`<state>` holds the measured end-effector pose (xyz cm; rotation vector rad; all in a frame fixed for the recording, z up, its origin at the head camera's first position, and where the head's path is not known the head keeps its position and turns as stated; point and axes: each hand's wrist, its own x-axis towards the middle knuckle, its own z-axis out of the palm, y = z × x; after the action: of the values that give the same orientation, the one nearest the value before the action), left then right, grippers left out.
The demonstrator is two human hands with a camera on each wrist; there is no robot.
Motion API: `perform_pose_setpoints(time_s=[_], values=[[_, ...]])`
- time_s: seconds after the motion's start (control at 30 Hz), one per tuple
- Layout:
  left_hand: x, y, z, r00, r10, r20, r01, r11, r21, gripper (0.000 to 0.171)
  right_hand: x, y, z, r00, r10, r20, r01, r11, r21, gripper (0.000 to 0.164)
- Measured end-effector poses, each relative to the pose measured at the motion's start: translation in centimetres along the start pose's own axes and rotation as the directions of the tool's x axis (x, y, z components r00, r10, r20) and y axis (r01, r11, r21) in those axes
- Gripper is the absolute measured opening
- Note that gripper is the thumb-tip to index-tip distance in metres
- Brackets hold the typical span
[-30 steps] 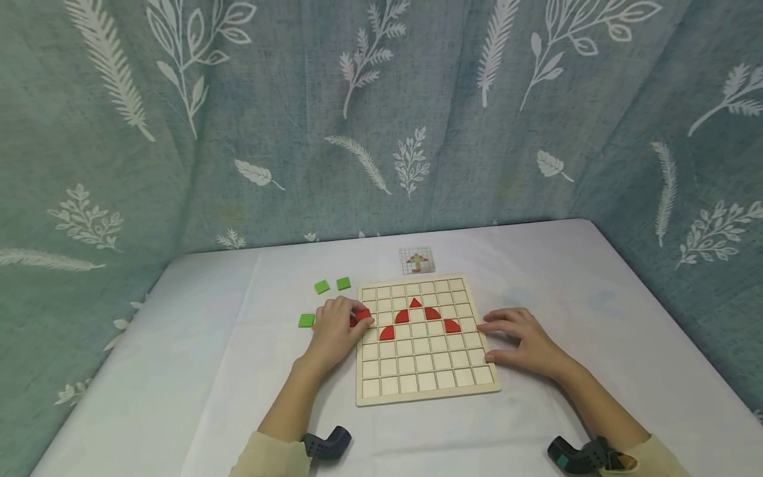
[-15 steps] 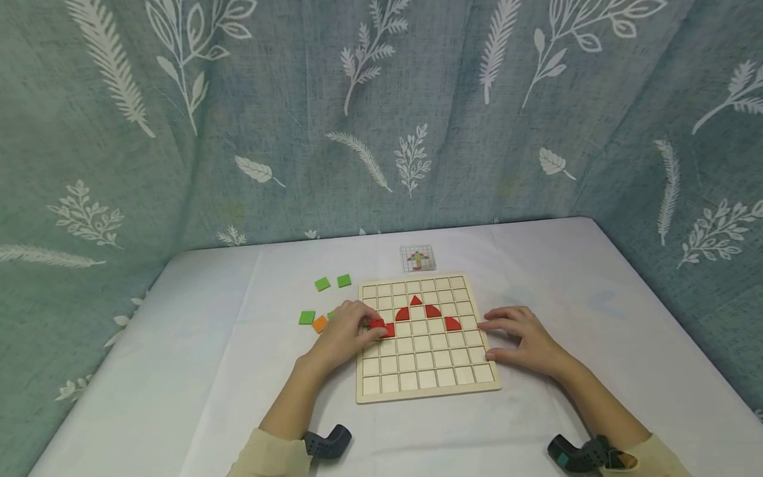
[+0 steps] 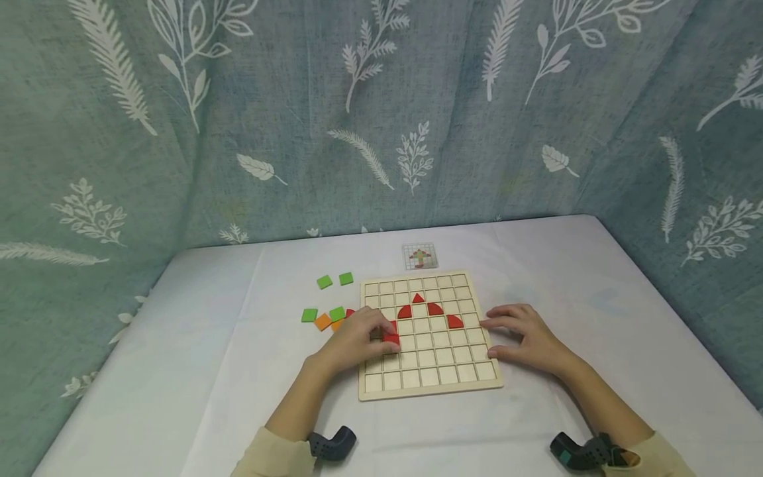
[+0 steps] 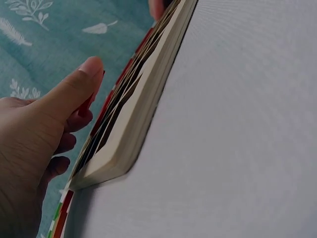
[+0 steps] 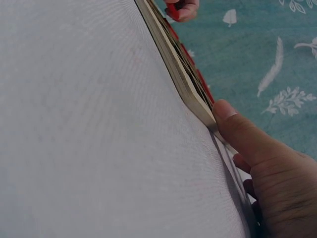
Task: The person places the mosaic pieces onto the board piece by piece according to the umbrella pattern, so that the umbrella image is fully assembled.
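Note:
My left hand [image 3: 356, 339] is over the left part of the wooden grid board [image 3: 441, 356], pinching a red tile [image 3: 390, 338] between thumb and fingers. In the left wrist view this red tile [image 4: 90, 99] is held a little above the board; its full shape is hidden. A red triangle [image 3: 418, 299] and several red quarter-circle tiles [image 3: 435, 309] lie in the grid. The left one is mostly covered by the hand. My right hand [image 3: 527, 339] has its fingertips and thumb at the board's right edge. The right wrist view shows the thumb [image 5: 247, 136] touching that edge.
Left of the board lie green square tiles [image 3: 324, 282], orange tiles [image 3: 322, 322] and a red tile [image 3: 350, 313], partly hidden by the left hand. A pattern card [image 3: 420, 256] lies behind the board. White cloth [image 3: 179, 371] covers the table; a leaf-patterned curtain [image 3: 286, 119] hangs behind.
My left hand has moved right and nearer the front over the board, carrying the red tile from the left edge. More loose tiles show behind it. The right hand stays at the board's edge.

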<state>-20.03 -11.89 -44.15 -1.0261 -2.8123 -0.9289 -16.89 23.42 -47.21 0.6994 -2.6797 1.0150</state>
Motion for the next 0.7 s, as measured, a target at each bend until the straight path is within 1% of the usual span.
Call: perform_pose_setpoints(time_s=[0.1, 0.17, 0.3, 0.37, 0.5, 0.7], values=[[0.0, 0.2, 0.3, 0.999, 0.049, 0.008, -0.049, 0.999, 0.017, 0.027, 0.0, 0.1, 0.0, 1.000, 0.005, 0.004, -0.005, 1.000, 0.003, 0.049], [0.1, 0.4, 0.5, 0.995, 0.096, 0.024, -0.096, 0.995, 0.030, 0.027, 0.0, 0.1, 0.0, 1.000, 0.008, 0.004, -0.008, 1.000, 0.004, 0.049], [0.4, 0.7, 1.0, 0.978, 0.197, 0.068, -0.201, 0.978, 0.058, 0.027, 0.0, 0.1, 0.0, 1.000, 0.006, -0.001, -0.006, 1.000, 0.001, 0.049], [0.5, 1.0, 1.1, 0.969, 0.237, 0.077, -0.242, 0.967, 0.074, 0.028, 0.1, 0.1, 0.0, 1.000, 0.004, -0.005, -0.004, 1.000, 0.000, 0.049], [0.6, 1.4, 1.1, 0.957, 0.277, 0.085, -0.284, 0.955, 0.087, 0.028, 0.0, 0.1, 0.0, 1.000, 0.001, -0.009, -0.001, 1.000, 0.000, 0.048], [0.3, 1.9, 1.4, 0.941, 0.305, 0.144, -0.322, 0.940, 0.110, 0.029, 0.0, -0.2, 0.0, 1.000, 0.003, -0.005, -0.003, 1.000, -0.001, 0.048]])
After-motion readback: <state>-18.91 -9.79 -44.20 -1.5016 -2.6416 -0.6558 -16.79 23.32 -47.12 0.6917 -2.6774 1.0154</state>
